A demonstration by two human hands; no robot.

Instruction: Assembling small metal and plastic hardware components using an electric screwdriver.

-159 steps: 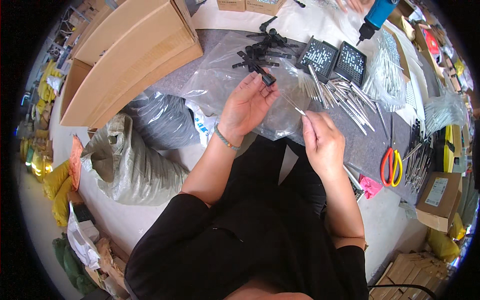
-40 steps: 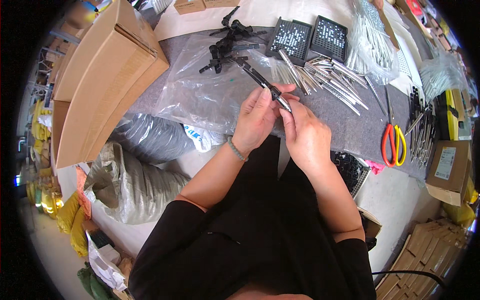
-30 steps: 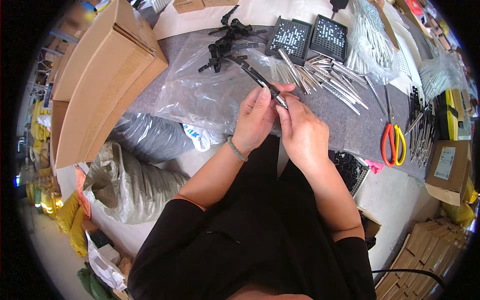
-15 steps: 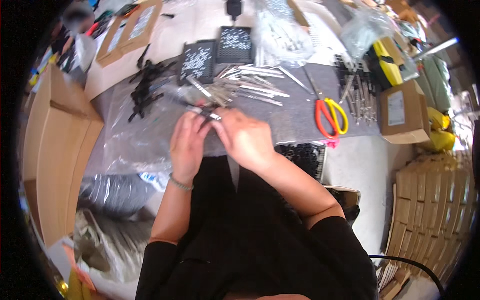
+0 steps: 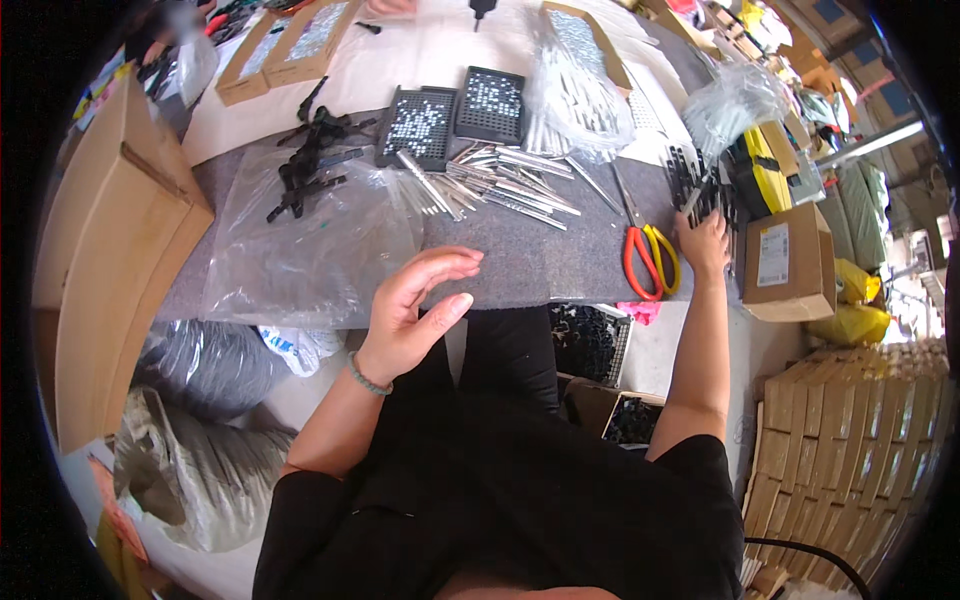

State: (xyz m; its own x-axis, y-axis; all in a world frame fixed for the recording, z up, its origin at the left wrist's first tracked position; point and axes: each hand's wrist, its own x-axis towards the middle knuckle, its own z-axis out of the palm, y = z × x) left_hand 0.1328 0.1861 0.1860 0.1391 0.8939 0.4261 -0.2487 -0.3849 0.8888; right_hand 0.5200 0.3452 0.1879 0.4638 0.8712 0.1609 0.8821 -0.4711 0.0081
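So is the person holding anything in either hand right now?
The left hand is open and empty. The right hand reaches among the black sticks beside the scissors; whether it grips one cannot be told.

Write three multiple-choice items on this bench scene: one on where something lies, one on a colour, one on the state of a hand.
1. Where do the scissors lie?
A. on the cardboard box
B. on the grey mat beside the right hand
C. in the black tray

2. What colours are the scissors' handles?
A. red and yellow
B. blue and white
C. all black

3. How is the left hand?
A. closed on a metal rod
B. flat on the mat
C. open, holding nothing

Key: 1 B, they lie just left of the right hand. 2 A, one loop of each colour. 3 C, fingers spread, palm empty.
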